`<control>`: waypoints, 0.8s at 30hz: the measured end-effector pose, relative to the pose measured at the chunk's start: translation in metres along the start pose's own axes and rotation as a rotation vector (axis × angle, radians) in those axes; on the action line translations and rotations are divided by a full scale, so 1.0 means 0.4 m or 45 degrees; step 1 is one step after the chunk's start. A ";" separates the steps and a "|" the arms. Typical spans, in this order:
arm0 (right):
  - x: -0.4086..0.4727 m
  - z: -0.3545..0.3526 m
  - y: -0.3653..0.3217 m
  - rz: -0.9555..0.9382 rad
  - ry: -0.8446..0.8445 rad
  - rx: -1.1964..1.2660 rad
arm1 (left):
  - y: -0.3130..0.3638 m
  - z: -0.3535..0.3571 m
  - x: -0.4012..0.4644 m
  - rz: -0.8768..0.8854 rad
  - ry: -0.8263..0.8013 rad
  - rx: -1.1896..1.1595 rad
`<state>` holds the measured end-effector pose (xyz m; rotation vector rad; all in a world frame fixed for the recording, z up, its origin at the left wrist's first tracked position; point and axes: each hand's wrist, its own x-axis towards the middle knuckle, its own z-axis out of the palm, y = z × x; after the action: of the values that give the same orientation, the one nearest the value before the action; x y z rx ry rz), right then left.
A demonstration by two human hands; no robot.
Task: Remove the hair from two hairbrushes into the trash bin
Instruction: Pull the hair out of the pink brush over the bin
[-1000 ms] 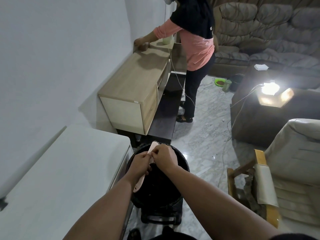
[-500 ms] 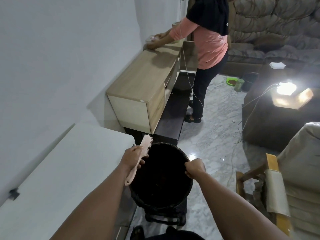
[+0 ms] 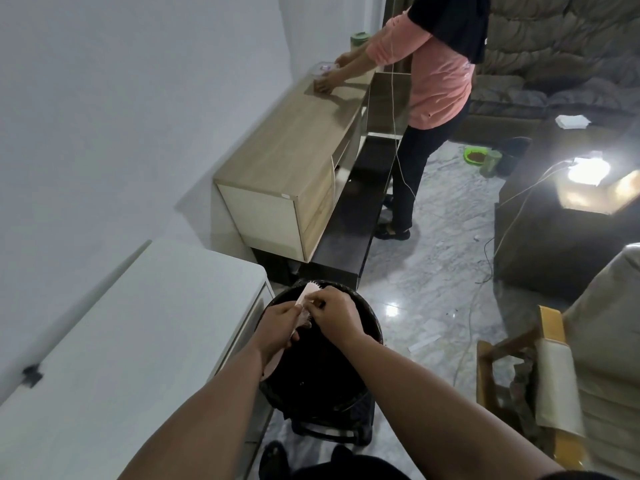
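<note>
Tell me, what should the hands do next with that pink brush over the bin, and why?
Probably pull the right hand away from the bristles and let the pinched hair fall. The left hand holds the pink hairbrush over the open black trash bin, and the right fingertips are pinched at the bristles.

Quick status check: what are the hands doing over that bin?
Left hand gripping pink hairbrush. Right hand pinching at its bristles. Both over black trash bin. Nothing in the way.
</note>
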<state>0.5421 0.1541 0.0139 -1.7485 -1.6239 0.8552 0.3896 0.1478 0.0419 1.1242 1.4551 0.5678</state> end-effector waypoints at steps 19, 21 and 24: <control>0.038 -0.068 0.132 0.827 -0.154 0.321 | 0.001 -0.055 0.003 -0.195 0.043 -0.222; 0.023 -0.061 0.054 0.801 -0.238 0.681 | 0.002 -0.038 0.006 -0.213 0.014 -0.192; 0.018 -0.023 -0.010 0.675 -0.261 0.904 | 0.002 -0.008 0.003 -0.207 -0.006 -0.179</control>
<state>0.5471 0.1616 0.0223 -1.5884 -0.7763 1.6582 0.3868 0.1501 0.0427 0.8877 1.4638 0.5437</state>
